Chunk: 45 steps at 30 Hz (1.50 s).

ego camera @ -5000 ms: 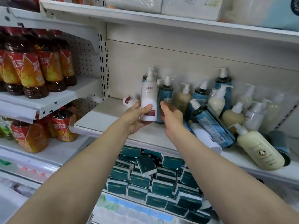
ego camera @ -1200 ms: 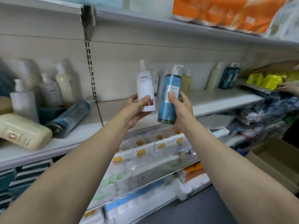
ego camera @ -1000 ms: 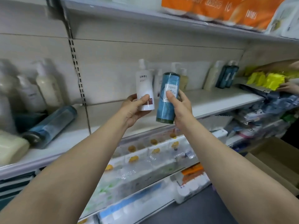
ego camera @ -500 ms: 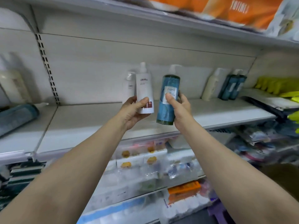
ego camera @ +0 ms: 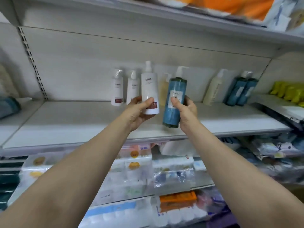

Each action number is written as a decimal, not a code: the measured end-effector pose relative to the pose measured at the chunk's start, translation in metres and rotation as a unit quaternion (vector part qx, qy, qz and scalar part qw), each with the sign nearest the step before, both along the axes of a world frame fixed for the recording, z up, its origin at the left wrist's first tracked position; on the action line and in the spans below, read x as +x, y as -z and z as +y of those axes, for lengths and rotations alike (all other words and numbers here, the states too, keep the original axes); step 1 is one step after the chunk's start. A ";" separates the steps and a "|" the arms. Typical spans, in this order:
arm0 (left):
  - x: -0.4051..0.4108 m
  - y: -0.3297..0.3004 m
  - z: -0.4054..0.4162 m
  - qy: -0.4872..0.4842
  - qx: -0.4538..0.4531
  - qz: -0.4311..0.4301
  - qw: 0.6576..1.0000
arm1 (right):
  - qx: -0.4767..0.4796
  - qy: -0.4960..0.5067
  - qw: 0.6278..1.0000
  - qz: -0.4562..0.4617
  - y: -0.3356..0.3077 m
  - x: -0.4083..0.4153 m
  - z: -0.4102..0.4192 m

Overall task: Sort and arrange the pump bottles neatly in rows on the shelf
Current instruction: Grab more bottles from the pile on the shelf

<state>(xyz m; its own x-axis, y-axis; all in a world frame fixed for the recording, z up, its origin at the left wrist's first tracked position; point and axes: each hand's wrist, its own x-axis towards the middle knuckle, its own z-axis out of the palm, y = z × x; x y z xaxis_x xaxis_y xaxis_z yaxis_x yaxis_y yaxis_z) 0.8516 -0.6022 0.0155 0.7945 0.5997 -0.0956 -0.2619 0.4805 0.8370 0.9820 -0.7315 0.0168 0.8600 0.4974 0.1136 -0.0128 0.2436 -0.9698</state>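
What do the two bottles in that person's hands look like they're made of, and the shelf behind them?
The white bottle in the left hand looks like opaque plastic with a smooth, slightly glossy skin and a printed label. The blue bottle in the right hand seems to be translucent tinted plastic; its dark green rim lets light through. The shelf appears to be painted sheet metal, matte off-white.

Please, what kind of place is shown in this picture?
Most likely a shop aisle: a metal shelf with matching white pump bottles standing at its back, wrapped packs on the shelf below, and orange packages above.
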 end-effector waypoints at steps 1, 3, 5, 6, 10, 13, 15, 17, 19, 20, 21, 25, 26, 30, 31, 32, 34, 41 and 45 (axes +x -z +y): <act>0.004 -0.001 0.001 0.001 -0.001 0.000 1.000 | 0.001 0.001 1.000 -0.004 0.001 0.005 0.001; 0.011 -0.002 0.003 0.004 -0.003 0.001 1.000 | 0.000 0.003 1.000 -0.007 0.003 0.013 0.004; 0.019 -0.003 0.007 0.003 -0.002 -0.002 1.000 | 0.001 0.006 1.000 -0.003 0.001 0.020 0.006; 0.023 -0.004 0.009 0.001 -0.003 -0.005 1.000 | 0.002 0.008 1.000 0.000 -0.001 0.023 0.008; 0.038 -0.006 0.018 0.013 -0.003 0.002 1.000 | 0.013 0.026 0.999 0.018 -0.006 0.039 0.014; 0.048 -0.008 0.028 0.027 0.007 0.007 1.000 | 0.014 0.040 0.999 0.014 -0.008 0.049 0.019; 0.053 -0.009 0.033 0.037 0.014 0.006 0.999 | 0.014 0.049 0.999 0.015 -0.009 0.055 0.020; 0.057 -0.010 0.037 0.047 0.019 0.005 0.999 | 0.018 0.055 0.998 0.017 -0.010 0.059 0.019; 0.062 -0.011 0.041 0.053 0.023 0.002 0.998 | 0.024 0.062 0.998 0.017 -0.012 0.063 0.020; 0.064 -0.011 0.042 0.056 0.025 0.001 0.998 | 0.029 0.064 0.997 0.019 -0.011 0.065 0.020; 0.066 -0.010 0.042 0.058 0.026 0.001 0.998 | 0.033 0.063 0.997 0.021 -0.011 0.067 0.020; 0.073 -0.007 0.039 0.057 0.024 0.005 0.998 | 0.025 0.058 0.998 0.016 -0.008 0.078 0.019; 0.076 -0.006 0.038 0.054 0.024 0.006 0.998 | 0.025 0.057 0.998 0.014 -0.007 0.081 0.019; 0.088 -0.007 0.031 0.039 0.021 0.005 0.999 | 0.021 0.043 0.999 0.012 -0.007 0.097 0.014; 0.092 -0.008 0.028 0.034 0.020 0.003 0.999 | 0.018 0.037 0.999 0.010 -0.008 0.101 0.012; 0.095 -0.008 0.025 0.029 0.020 0.001 0.999 | 0.015 0.032 0.999 0.009 -0.010 0.106 0.010; 0.103 -0.011 0.017 0.019 0.020 0.001 1.000 | 0.010 0.021 1.000 0.004 -0.012 0.116 0.006; 0.133 -0.013 -0.014 -0.014 0.005 -0.007 1.000 | -0.005 -0.009 1.000 0.003 -0.021 0.156 -0.010; 0.153 -0.008 -0.035 -0.026 0.006 -0.013 1.000 | 0.006 -0.019 1.000 0.006 -0.015 0.176 -0.025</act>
<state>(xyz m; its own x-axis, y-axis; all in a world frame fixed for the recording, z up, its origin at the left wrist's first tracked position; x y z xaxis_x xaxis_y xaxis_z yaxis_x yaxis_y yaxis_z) 1.0041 -0.6368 0.0237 0.7648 0.6407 -0.0672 -0.3079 0.4552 0.8354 1.1580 -0.7561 0.0319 0.8422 0.5280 0.1094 -0.0336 0.2538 -0.9667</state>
